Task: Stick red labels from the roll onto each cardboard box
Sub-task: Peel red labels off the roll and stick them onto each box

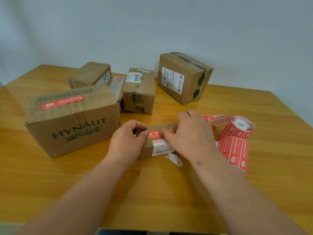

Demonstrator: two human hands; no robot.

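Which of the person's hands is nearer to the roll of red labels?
Right. The right hand rests on the small box, just beside the roll of red labels. The left hand grips the box's far end, farther away.

Table [169, 192] bearing all items. Nearest centre: small box [149, 150], label [155, 134] on its top face, left hand [127, 141] at its left end, right hand [191, 134] over its right part. Paper scrap [174, 159] just in front of it. Label roll [240, 127] just right of small box — loose strip [235, 151] trailing forward. Large box [71, 122] to the left, labelled on top. Behind, left to right: far-left box [89, 74], narrow box [117, 85] wedged between, taped box [138, 92] — far-right box [183, 77] well apart.
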